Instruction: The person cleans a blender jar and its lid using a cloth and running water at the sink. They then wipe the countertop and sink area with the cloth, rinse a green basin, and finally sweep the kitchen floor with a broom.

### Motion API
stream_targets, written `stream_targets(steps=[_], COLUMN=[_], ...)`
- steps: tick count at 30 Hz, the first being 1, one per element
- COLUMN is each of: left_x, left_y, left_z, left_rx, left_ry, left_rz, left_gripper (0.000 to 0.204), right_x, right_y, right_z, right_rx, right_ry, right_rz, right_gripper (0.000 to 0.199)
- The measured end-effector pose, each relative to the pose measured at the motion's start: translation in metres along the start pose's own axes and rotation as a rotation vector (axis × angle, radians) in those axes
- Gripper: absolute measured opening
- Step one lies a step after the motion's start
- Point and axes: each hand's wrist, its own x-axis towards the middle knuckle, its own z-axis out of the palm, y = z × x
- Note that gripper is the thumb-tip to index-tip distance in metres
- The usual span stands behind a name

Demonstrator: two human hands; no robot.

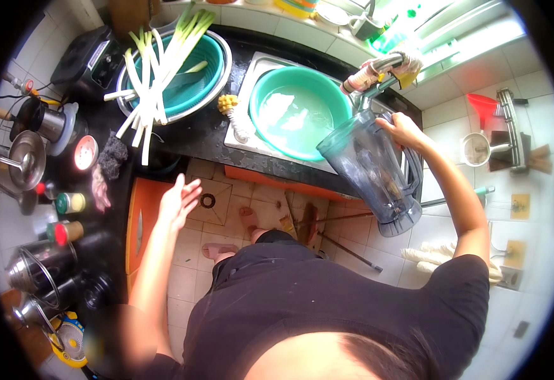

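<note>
head view: right hand [405, 130] has its fingers clamped on the handle of a smoky clear plastic blender jug [371, 170], tilted beyond the black counter's [201, 133] front edge beside the teal basin [296, 114]; water could spill floorward. left hand [179, 201] hangs empty, fingers apart.

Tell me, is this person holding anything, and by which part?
The right hand holds a clear grey plastic blender jug by its handle side near the rim, tilted at the sink. The left hand is open, holding nothing.
</note>
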Motion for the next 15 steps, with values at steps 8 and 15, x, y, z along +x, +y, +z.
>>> stream_targets(steps=[8,15], left_x=[-0.031,-0.043], left_y=[-0.087,-0.106], left_z=[-0.105,-0.091], left_rx=[-0.169,-0.133], left_ry=[0.142,0.154], left_rz=[-0.163,-0.178], left_gripper=[0.034,0.013], right_x=[0.033,0.027], right_y=[-0.012,-0.017], right_z=[-0.020,-0.026], right_rx=[-0.077,-0.027], right_ry=[-0.110,-0.130], right_rz=[0.053,0.114], right_gripper=[0.066,0.061])
